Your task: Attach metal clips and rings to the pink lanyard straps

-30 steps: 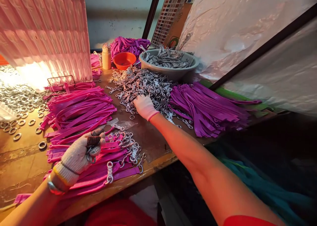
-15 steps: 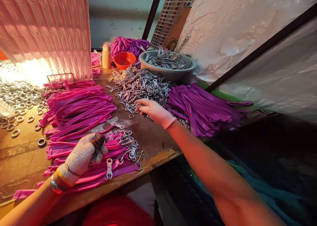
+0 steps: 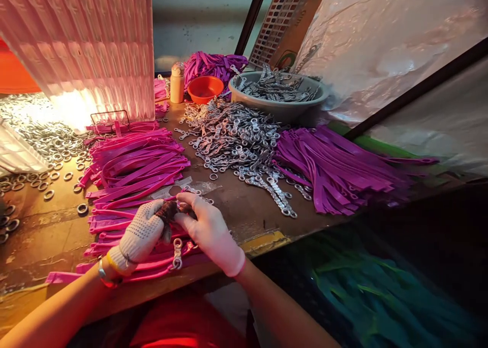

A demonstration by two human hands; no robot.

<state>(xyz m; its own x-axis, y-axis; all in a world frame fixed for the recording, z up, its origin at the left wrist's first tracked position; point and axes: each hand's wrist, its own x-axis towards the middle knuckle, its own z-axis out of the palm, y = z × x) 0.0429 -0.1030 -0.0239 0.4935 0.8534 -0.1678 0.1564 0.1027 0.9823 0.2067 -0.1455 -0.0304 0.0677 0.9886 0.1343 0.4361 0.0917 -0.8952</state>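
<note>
My left hand (image 3: 142, 231), in a dotted white knit glove with a yellow cuff, is closed around something dark brown (image 3: 166, 213) that looks wrapped and that I cannot make out. My right hand (image 3: 210, 231), in a thin white glove, meets it with thumb and forefinger pinched at the same spot. Whatever the right fingertips hold is hidden. Below both hands lie pink straps (image 3: 143, 160) in a long row. A silver metal link (image 3: 177, 254) shows at one strap's end, just below the right fingers.
A heap of metal links (image 3: 236, 134) lies beyond my hands, beside purple straps (image 3: 339, 165). Behind stand a grey basin (image 3: 282, 104) of links, a red bowl (image 3: 206, 89) and a bottle (image 3: 177, 83). Loose rings (image 3: 82, 209) lie left, near a ribbed translucent panel (image 3: 102, 48).
My right hand has come back from the edge of the link heap to my left hand, and the fingers of both now meet. The view has shifted a little to the left.
</note>
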